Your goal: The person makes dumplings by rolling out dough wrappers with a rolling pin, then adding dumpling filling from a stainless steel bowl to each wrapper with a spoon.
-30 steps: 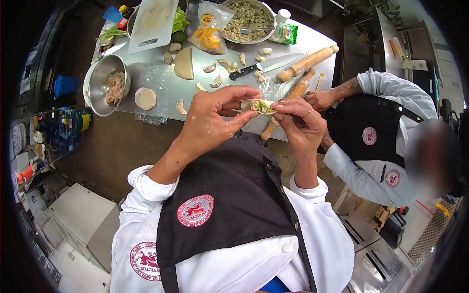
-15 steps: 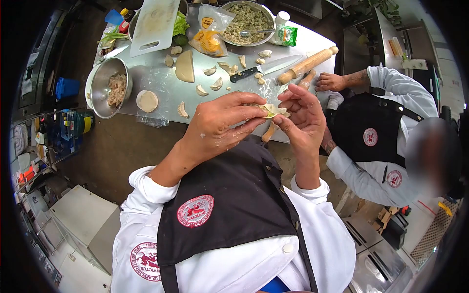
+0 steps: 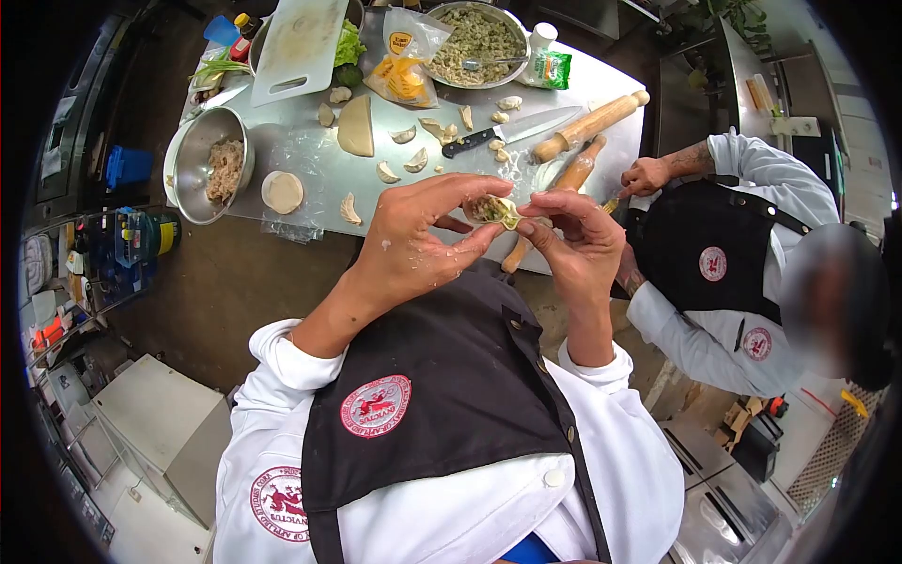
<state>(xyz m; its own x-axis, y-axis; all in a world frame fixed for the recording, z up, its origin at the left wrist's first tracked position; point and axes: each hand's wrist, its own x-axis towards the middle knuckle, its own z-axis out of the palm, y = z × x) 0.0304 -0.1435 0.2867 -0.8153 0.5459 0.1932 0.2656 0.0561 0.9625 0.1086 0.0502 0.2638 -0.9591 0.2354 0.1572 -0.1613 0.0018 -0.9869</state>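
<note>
A small dumpling (image 3: 496, 212) with greenish filling showing is held between my two hands, above the table's front edge. My left hand (image 3: 423, 230) grips its left side between thumb and fingers. The thumb and forefinger of my right hand (image 3: 575, 237) pinch its right edge. Beyond my hands, folded dumplings (image 3: 416, 161) lie scattered around a black-handled knife (image 3: 512, 130). A flat piece of dough (image 3: 356, 127) rests left of them, and round wrappers (image 3: 283, 192) lie farther left on plastic film.
A metal bowl of meat filling (image 3: 194, 179) stands at the left, a larger bowl of green filling (image 3: 512, 47) at the back. Rolling pins (image 3: 601, 120) lie at the right. A co-worker (image 3: 719, 240) stands at the right edge, one hand near the table.
The dumpling has turned so its filling shows more, and my right fingers have closed on its edge. The co-worker's hand has moved right, uncovering more of the second rolling pin.
</note>
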